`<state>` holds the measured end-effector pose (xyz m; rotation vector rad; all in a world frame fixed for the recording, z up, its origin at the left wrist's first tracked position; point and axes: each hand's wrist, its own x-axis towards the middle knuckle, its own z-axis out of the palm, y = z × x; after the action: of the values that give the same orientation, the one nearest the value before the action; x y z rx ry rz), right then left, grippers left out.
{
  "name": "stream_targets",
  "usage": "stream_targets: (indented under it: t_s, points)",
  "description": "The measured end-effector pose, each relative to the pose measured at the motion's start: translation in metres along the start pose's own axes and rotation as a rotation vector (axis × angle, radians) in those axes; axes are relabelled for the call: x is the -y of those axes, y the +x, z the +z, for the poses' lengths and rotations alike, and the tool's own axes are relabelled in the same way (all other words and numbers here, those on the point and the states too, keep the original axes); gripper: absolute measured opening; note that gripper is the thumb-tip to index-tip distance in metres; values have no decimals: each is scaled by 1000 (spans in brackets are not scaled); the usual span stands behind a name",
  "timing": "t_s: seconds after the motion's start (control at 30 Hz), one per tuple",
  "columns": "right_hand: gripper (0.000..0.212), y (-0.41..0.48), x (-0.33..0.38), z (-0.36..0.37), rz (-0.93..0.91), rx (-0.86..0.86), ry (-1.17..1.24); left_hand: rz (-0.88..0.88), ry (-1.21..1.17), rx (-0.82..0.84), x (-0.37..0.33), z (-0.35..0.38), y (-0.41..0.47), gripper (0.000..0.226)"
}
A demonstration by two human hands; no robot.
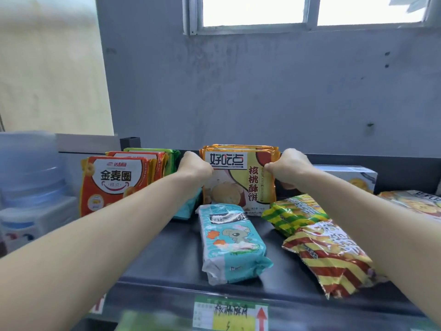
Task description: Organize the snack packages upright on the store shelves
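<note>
Behind the teal koala-print packet (232,242), both hands, left hand (194,167) and right hand (290,169), pinch the upright orange walnut-biscuit packs (239,180) (apparently several).

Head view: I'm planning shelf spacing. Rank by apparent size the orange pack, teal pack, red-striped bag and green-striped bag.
1. The orange pack, red-striped bag and teal pack look alike; the orange one stands farther back, so no ranking among them.
2. The green-striped bag: clearly smallest.

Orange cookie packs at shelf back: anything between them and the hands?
Nothing visible. Left hand and right hand grip the orange cookie packs by their sides; the teal pack lies flat in front.
</note>
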<state>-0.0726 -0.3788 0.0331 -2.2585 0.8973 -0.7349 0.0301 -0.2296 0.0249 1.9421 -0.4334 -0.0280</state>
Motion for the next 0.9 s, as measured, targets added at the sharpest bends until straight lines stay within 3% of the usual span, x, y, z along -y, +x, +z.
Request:
stream_targets:
  t_s: [0.1, 0.27, 0.4, 0.57, 0.9]
  points:
    - [14, -5, 2, -1, -31, 44, 15, 11, 15, 25, -2, 0, -7, 14]
    - [13, -21, 4, 2, -117, 172, -37, 10, -5, 96, -1, 3, -18, 29]
    - [18, -31, 10, 7, -164, 293, -36, -54, 5, 44, -1, -3, -30, 17]
    - [22, -43, 15, 14, -180, 429, -91, -148, 84, 16, 5, -11, -53, 28]
    - [20, -64, 12, 8, -54, 602, -114, -392, 149, 273, 12, -23, -89, 15]
